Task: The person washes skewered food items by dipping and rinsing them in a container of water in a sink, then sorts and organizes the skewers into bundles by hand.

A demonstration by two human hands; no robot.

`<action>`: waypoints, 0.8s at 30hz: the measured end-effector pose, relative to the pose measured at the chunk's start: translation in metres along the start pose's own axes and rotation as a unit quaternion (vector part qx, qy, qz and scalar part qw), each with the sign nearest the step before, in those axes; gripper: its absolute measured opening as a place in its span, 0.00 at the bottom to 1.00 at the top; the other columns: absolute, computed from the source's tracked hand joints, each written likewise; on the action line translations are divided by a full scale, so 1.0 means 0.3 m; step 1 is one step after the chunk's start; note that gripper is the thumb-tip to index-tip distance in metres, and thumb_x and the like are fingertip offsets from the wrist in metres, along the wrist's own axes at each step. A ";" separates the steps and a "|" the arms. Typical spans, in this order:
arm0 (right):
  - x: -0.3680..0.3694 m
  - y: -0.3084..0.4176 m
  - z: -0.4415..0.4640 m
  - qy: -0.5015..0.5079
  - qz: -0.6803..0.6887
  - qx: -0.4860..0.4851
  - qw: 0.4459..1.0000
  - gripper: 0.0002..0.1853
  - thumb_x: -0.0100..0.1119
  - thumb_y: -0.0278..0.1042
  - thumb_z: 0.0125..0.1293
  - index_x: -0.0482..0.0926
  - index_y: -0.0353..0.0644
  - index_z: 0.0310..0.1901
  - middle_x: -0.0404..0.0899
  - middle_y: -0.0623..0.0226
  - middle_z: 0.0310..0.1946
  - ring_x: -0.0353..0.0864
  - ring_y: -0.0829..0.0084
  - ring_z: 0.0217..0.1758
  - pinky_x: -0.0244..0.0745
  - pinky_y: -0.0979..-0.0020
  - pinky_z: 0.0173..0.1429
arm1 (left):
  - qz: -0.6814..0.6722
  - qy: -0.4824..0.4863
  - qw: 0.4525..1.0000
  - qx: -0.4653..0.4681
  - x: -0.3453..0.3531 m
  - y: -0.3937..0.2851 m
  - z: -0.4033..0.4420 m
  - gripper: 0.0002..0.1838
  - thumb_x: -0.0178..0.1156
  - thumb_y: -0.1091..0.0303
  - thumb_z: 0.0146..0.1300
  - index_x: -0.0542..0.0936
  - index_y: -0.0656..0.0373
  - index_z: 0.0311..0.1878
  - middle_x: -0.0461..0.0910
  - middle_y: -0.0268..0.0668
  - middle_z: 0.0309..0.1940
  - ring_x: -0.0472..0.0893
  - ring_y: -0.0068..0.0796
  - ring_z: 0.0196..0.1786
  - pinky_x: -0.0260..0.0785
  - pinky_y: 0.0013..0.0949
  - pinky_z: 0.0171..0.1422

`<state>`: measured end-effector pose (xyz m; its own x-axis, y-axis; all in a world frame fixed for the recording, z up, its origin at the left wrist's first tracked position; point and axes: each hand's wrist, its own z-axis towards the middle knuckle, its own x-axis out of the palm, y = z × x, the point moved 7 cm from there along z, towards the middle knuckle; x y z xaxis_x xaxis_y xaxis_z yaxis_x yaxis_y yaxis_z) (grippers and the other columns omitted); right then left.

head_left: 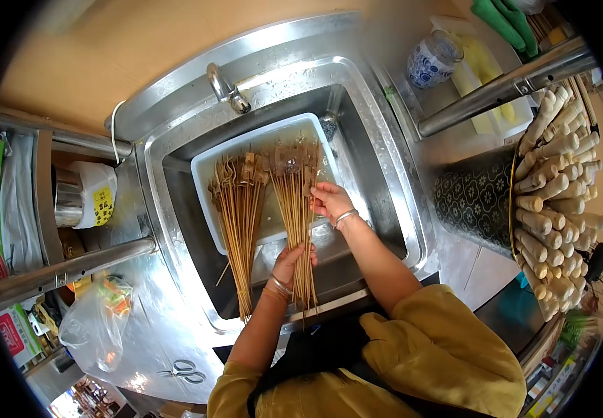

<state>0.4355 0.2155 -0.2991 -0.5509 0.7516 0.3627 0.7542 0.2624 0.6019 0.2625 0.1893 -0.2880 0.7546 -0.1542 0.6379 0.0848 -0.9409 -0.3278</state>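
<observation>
Left hand [292, 262]: closed around thin tan wooden skewers [293, 212]. Right hand [332, 202]: pinching one skewer's upper part. Risk: splayed bundle, from slack left grip.

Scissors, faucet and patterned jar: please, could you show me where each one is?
Scissors [177, 373]: head view, near the pivot.
Faucet [221, 86]: head view, on the spout.
Patterned jar [427, 66]: head view, on its side.
</observation>
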 end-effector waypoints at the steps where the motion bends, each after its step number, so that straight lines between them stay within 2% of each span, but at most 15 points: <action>1: 0.002 -0.005 0.000 0.009 -0.001 0.002 1.000 0.06 0.58 0.29 0.60 0.74 0.40 0.38 0.76 0.68 0.29 0.76 0.77 0.28 0.77 0.73 0.34 | -0.001 0.000 1.000 0.000 -0.003 0.003 0.000 0.12 0.54 0.66 0.63 0.72 0.62 0.47 0.76 0.36 0.33 0.77 0.26 0.32 0.74 0.29 0.37; 3: 0.005 -0.009 -0.004 0.018 -0.004 0.005 1.000 0.06 0.58 0.29 0.60 0.74 0.40 0.38 0.76 0.68 0.29 0.76 0.77 0.29 0.77 0.74 0.34 | 0.001 0.020 0.999 0.034 0.007 -0.010 0.000 0.10 0.55 0.68 0.62 0.74 0.62 0.44 0.77 0.36 0.32 0.78 0.26 0.31 0.74 0.30 0.35; 9: 0.008 -0.035 -0.028 0.032 0.048 0.030 0.998 0.05 0.60 0.27 0.59 0.75 0.39 0.35 0.75 0.68 0.26 0.74 0.78 0.26 0.73 0.80 0.29 | 0.039 0.026 0.999 0.022 0.012 -0.016 -0.005 0.08 0.56 0.70 0.61 0.73 0.61 0.42 0.76 0.36 0.30 0.78 0.27 0.31 0.74 0.30 0.33; 14: 0.033 -0.026 -0.098 0.053 -0.020 0.051 0.997 0.05 0.62 0.28 0.57 0.76 0.39 0.33 0.77 0.69 0.24 0.71 0.82 0.19 0.69 0.83 0.23 | 0.025 -0.011 0.999 0.021 0.023 -0.014 -0.016 0.08 0.56 0.69 0.62 0.72 0.60 0.41 0.75 0.34 0.29 0.77 0.26 0.30 0.73 0.28 0.33; 15: 0.033 -0.028 -0.094 0.048 -0.030 0.039 0.998 0.05 0.62 0.28 0.57 0.76 0.40 0.33 0.77 0.69 0.24 0.68 0.84 0.16 0.63 0.84 0.18 | 0.022 -0.016 0.999 0.023 0.023 -0.017 -0.014 0.08 0.55 0.68 0.62 0.72 0.60 0.42 0.74 0.34 0.30 0.77 0.26 0.31 0.73 0.28 0.34; 16: 0.037 -0.025 -0.084 0.049 -0.032 0.037 0.998 0.05 0.62 0.28 0.57 0.76 0.40 0.33 0.77 0.69 0.24 0.68 0.84 0.16 0.63 0.84 0.18 | 0.022 -0.014 0.999 0.025 0.021 -0.019 -0.011 0.08 0.55 0.68 0.62 0.72 0.60 0.42 0.74 0.34 0.30 0.77 0.26 0.31 0.73 0.28 0.34; 19: 0.034 0.023 -0.028 -0.010 -0.023 -0.038 0.999 0.07 0.62 0.31 0.57 0.75 0.41 0.36 0.76 0.71 0.22 0.61 0.85 0.13 0.54 0.84 0.15 | 0.013 0.024 0.999 0.029 0.019 -0.013 -0.005 0.10 0.56 0.68 0.62 0.71 0.59 0.44 0.73 0.33 0.30 0.77 0.27 0.33 0.74 0.30 0.37; 22: 0.055 0.057 0.079 -0.036 0.002 -0.086 0.996 0.07 0.61 0.32 0.59 0.75 0.41 0.36 0.76 0.71 0.22 0.60 0.86 0.12 0.53 0.84 0.15 | -0.010 0.030 0.999 0.020 0.025 -0.006 0.002 0.11 0.56 0.67 0.62 0.70 0.59 0.45 0.72 0.33 0.30 0.76 0.29 0.34 0.73 0.32 0.38; 23: 0.060 0.046 0.123 -0.036 -0.037 -0.090 0.995 0.09 0.60 0.34 0.59 0.75 0.39 0.37 0.75 0.71 0.23 0.64 0.83 0.16 0.59 0.80 0.19 | -0.025 0.024 0.999 0.014 0.029 -0.004 0.000 0.11 0.57 0.67 0.61 0.70 0.60 0.45 0.72 0.33 0.30 0.77 0.29 0.34 0.73 0.34 0.40; 24: 0.064 0.020 0.152 -0.036 -0.038 -0.090 0.995 0.09 0.60 0.34 0.59 0.75 0.39 0.37 0.75 0.71 0.23 0.64 0.83 0.16 0.59 0.80 0.19 | -0.040 0.018 0.999 0.008 0.031 -0.001 -0.002 0.12 0.57 0.68 0.61 0.70 0.60 0.45 0.72 0.33 0.30 0.77 0.30 0.35 0.74 0.35 0.41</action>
<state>0.4459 0.2590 -0.3210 -0.5724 0.7763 0.2641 0.6319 0.2123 0.7454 0.2692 0.1880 -0.2815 0.7214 -0.0897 0.6867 0.1547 -0.9457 -0.2860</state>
